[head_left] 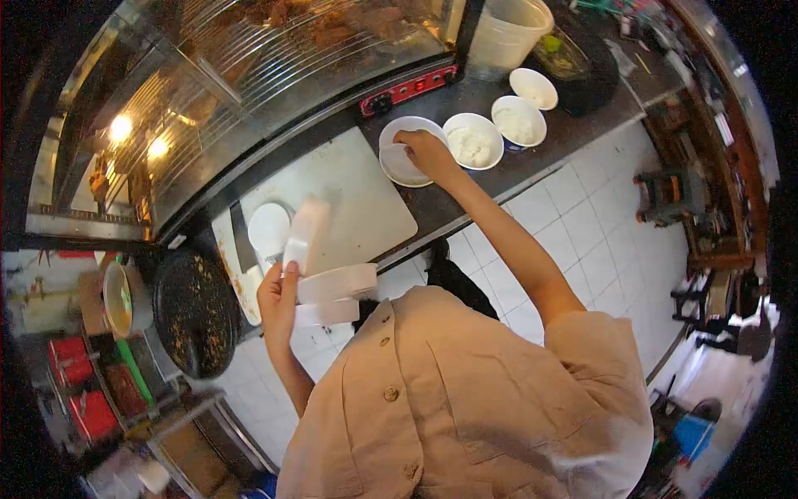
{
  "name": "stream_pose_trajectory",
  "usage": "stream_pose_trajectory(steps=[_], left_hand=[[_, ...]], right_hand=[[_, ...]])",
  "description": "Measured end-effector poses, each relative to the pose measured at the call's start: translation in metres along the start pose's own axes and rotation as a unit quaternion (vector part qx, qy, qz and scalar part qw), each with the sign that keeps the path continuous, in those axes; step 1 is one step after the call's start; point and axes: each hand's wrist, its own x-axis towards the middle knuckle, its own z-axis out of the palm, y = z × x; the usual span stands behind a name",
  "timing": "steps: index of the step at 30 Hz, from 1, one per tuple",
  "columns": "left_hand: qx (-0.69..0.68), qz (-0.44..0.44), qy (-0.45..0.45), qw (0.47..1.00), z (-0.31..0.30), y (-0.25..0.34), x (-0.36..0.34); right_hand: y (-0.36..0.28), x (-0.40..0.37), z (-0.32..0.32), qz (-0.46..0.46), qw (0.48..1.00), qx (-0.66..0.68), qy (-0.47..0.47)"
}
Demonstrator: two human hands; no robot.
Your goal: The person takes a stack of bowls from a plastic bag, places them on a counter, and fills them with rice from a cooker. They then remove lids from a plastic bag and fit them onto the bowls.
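My left hand (278, 301) is closed around several thin white pieces (337, 284) that fan out to the right, somewhat blurred; they look like stacked sheets or liners. Fingers pinched, my right hand (424, 156) reaches into a white round bowl (428, 125) at the counter's edge, on a translucent whitish sheet (399, 164). Beside it stands a white bowl of rice (474, 148), then another rice bowl (517, 122) and a third white bowl (534, 89). A white round lid-like thing (269, 229) sits on the pale cutting board (357, 187), just above my left hand.
A glass display case (233, 100) with lit racks runs along the back, with a red control panel (409, 90). A clear plastic tub (509, 33) stands behind the bowls. A dark round pan (195, 314) lies left of the board. White floor tiles (573, 195) show below the counter.
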Motion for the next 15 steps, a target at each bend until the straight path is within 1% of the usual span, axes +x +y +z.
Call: stream_pose_trajectory(steps=[3, 4, 5, 6, 7, 9, 10, 12, 13, 14, 15], left_hand=[[0.018, -0.017, 0.025, 0.999, 0.026, 0.006, -0.016], [0.02, -0.023, 0.038, 0.999, 0.032, 0.004, -0.02], [0.021, -0.027, 0.051, 0.998, 0.038, 0.004, -0.023], [0.027, -0.051, 0.067, 0.996, 0.044, 0.006, -0.026], [0.063, -0.052, 0.077, 0.994, 0.05, 0.011, -0.031], [0.138, -0.05, 0.092, 0.985, 0.061, 0.028, -0.031], [0.196, -0.026, 0.084, 0.977, 0.067, 0.037, -0.031], [0.308, 0.025, 0.06, 0.949, 0.078, 0.053, -0.028], [0.341, 0.063, 0.04, 0.937, 0.084, 0.058, -0.025], [0.373, 0.1, 0.019, 0.922, 0.089, 0.062, -0.021], [0.403, 0.137, -0.004, 0.905, 0.095, 0.065, -0.017]], right_hand=[[0.023, 0.002, 0.026, -0.05, 0.997, -0.033, -0.052], [0.045, 0.007, 0.056, -0.033, 0.995, -0.043, -0.078], [0.041, 0.007, 0.049, -0.046, 0.996, -0.034, -0.063], [0.031, 0.002, 0.035, -0.058, 0.997, -0.023, -0.049], [0.026, -0.005, 0.029, -0.065, 0.997, -0.01, -0.037], [0.036, -0.002, 0.043, -0.058, 0.996, -0.015, -0.061], [0.043, -0.002, 0.05, -0.052, 0.996, -0.019, -0.071], [0.041, 0.003, 0.034, -0.123, 0.991, 0.055, 0.017], [0.036, 0.007, 0.021, -0.157, 0.981, 0.091, 0.064], [0.017, 0.011, -0.01, -0.124, 0.977, 0.173, -0.003], [-0.012, 0.013, -0.053, -0.087, 0.961, 0.252, -0.069]])
